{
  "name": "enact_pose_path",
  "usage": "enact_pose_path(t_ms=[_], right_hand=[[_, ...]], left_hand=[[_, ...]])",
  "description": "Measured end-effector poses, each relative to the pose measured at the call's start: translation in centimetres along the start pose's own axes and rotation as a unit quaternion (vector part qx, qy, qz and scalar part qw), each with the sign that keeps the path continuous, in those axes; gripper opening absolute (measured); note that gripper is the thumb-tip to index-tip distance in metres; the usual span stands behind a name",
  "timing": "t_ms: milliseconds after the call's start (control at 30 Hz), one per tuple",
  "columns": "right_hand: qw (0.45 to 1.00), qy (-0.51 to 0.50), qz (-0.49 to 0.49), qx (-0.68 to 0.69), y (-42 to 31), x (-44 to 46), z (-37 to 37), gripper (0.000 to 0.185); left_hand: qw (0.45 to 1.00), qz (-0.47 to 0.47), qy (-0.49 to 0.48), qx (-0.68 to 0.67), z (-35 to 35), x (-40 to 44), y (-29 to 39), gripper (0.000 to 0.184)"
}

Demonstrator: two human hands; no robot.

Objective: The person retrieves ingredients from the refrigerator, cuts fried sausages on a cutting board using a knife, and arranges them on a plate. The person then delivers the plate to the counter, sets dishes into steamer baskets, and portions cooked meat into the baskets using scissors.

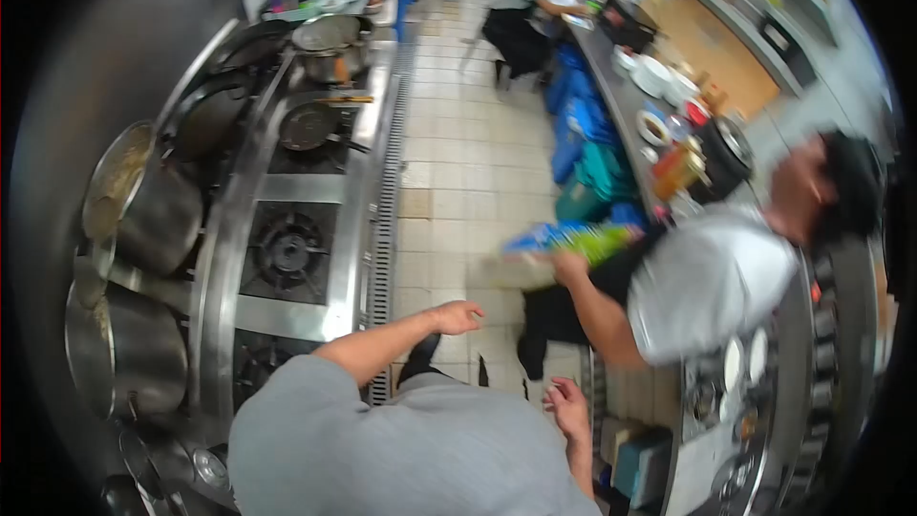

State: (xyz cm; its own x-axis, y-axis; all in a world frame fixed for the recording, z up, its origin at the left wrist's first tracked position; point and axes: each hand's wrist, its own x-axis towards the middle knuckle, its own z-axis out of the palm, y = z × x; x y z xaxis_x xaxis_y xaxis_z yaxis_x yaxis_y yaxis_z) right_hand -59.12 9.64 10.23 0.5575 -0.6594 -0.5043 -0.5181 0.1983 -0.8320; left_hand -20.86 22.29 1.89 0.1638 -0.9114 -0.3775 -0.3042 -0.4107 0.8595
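My left hand (458,317) reaches across in front of my body over the tiled floor, fingers loosely extended with nothing in them. Lower and to the right, my right hand (569,407) hangs beside my torso, its fingers slightly bent and apart, also bare. Nearest to both is a co-worker (712,277) in a white top and dark apron on the right. That person carries a blurred pale tray or box (525,268) with a green and blue package (592,241) on it. Neither of my hands touches it.
On the left runs a stove (287,248) with a frying pan (310,126) and large pots (124,349) behind it. A counter (626,115) with plates and bottles lines the right, blue bags (571,124) below. Another person (519,14) is farther along the aisle (444,182).
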Motion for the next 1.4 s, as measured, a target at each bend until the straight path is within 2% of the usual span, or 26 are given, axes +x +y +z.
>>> enact_pose_path(t_ms=[33, 100, 167, 300, 433, 500, 567, 600, 633, 667, 700, 733, 800, 833, 867, 900, 933, 967, 1000, 1033, 1067, 1100, 1133, 1167, 1267, 1400], right_hand=[[1.0, 0.001, -0.004, 0.027, 1.7, -2.6, -0.7, 0.03], [1.0, 0.018, -0.008, -0.011, 3.9, -9.0, -2.4, 0.032], [0.997, 0.055, -0.031, 0.033, 9.4, -15.1, -5.4, 0.032], [0.95, 0.263, -0.008, 0.167, 17.8, -31.9, -9.0, 0.033], [0.813, 0.478, -0.002, 0.333, 23.4, -50.7, -9.2, 0.031], [0.727, 0.601, 0.033, 0.33, 26.7, -57.4, -8.9, 0.03], [0.667, 0.651, 0.046, 0.36, 29.1, -62.8, -7.8, 0.029], [0.626, 0.679, 0.02, 0.383, 29.9, -65.0, -6.8, 0.029], [0.587, 0.704, -0.006, 0.4, 31.1, -66.8, -6.1, 0.029], [0.563, 0.716, -0.011, 0.414, 32.8, -68.2, -5.3, 0.028], [0.548, 0.725, 0.004, 0.417, 35.2, -69.3, -4.4, 0.027], [0.536, 0.732, 0.018, 0.419, 38.6, -70.1, -3.5, 0.027], [0.506, 0.745, 0.113, 0.419, 48.4, -71.0, 0.0, 0.029], [0.53, 0.724, 0.318, 0.307, 51.1, -72.1, 2.0, 0.036], [0.487, 0.737, 0.431, 0.185, 59.3, -70.0, 8.0, 0.041], [0.578, 0.589, 0.533, 0.189, 66.3, -69.7, 13.8, 0.047], [0.524, 0.605, 0.547, 0.244, 63.3, -70.9, 14.9, 0.048], [0.504, 0.559, 0.565, 0.337, 65.5, -70.5, 19.5, 0.04], [0.507, 0.599, 0.569, 0.246, 67.4, -68.4, 26.2, 0.038], [0.651, 0.551, 0.434, 0.291, 64.0, -70.6, 30.0, 0.034], [0.726, 0.482, 0.481, 0.099, 66.4, -68.2, 34.1, 0.029], [0.525, 0.532, 0.523, 0.409, 63.1, -70.0, 32.9, 0.029], [0.401, 0.555, 0.525, 0.505, 60.8, -71.9, 30.3, 0.029], [0.334, 0.574, 0.513, 0.543, 59.1, -73.8, 27.4, 0.029], [0.226, 0.619, 0.478, 0.581, 58.6, -77.6, 22.0, 0.029], [0.174, 0.643, 0.44, 0.602, 63.0, -82.9, 15.8, 0.029]], left_hand=[[0.998, 0.037, -0.027, 0.043, 2.1, -0.1, 0.7, 0.047], [0.986, 0.045, -0.093, 0.13, 7.3, -0.7, 3.8, 0.048], [0.97, 0.064, -0.169, 0.163, 14.7, 0.3, 5.9, 0.048], [0.922, 0.009, -0.354, 0.154, 31.3, -0.3, 12.7, 0.05], [0.853, 0.035, -0.468, 0.229, 45.2, 1.0, 18.0, 0.051], [0.827, 0.071, -0.446, 0.334, 50.9, 3.5, 19.2, 0.05], [0.8, 0.093, -0.415, 0.423, 54.9, 6.3, 19.1, 0.038], [0.565, 0.295, -0.503, 0.584, 56.4, 11.3, 17.3, 0.034], [0.261, 0.464, -0.525, 0.663, 59.4, 14.6, 16.6, 0.033], [0.448, 0.268, -0.486, 0.701, 61.9, 13.1, 17.8, 0.034], [0.602, 0.047, -0.406, 0.686, 63.8, 10.9, 19.3, 0.036], [0.598, 0.057, -0.413, 0.684, 66.9, 9.7, 20.3, 0.036], [0.655, 0.028, -0.378, 0.654, 73.3, 6.8, 21.9, 0.041], [0.65, 0.031, -0.382, 0.656, 77.0, 5.8, 21.9, 0.041], [0.636, 0.047, -0.407, 0.654, 81.5, 4.3, 22.2, 0.043], [0.624, 0.064, -0.434, 0.646, 86.8, 3.3, 21.9, 0.044], [0.569, 0.145, -0.482, 0.651, 93.0, 3.4, 21.3, 0.044], [0.507, 0.222, -0.522, 0.649, 98.5, 2.9, 20.9, 0.043], [0.486, 0.22, -0.542, 0.649, 103.7, 0.9, 22.1, 0.041], [0.461, 0.221, -0.56, 0.652, 109.5, -1.3, 24.1, 0.041], [0.511, 0.231, -0.578, 0.592, 114.6, -4.1, 26.0, 0.042], [0.556, 0.241, -0.592, 0.531, 119.6, -6.9, 27.9, 0.043], [0.563, 0.241, -0.6, 0.515, 124.9, -9.8, 30.3, 0.041], [0.566, 0.24, -0.607, 0.503, 129.8, -12.6, 32.7, 0.041], [0.556, 0.284, -0.622, 0.473, 143.2, -20.7, 37.7, 0.038], [0.545, 0.324, -0.651, 0.417, 155.6, -31.7, 42.4, 0.041]])
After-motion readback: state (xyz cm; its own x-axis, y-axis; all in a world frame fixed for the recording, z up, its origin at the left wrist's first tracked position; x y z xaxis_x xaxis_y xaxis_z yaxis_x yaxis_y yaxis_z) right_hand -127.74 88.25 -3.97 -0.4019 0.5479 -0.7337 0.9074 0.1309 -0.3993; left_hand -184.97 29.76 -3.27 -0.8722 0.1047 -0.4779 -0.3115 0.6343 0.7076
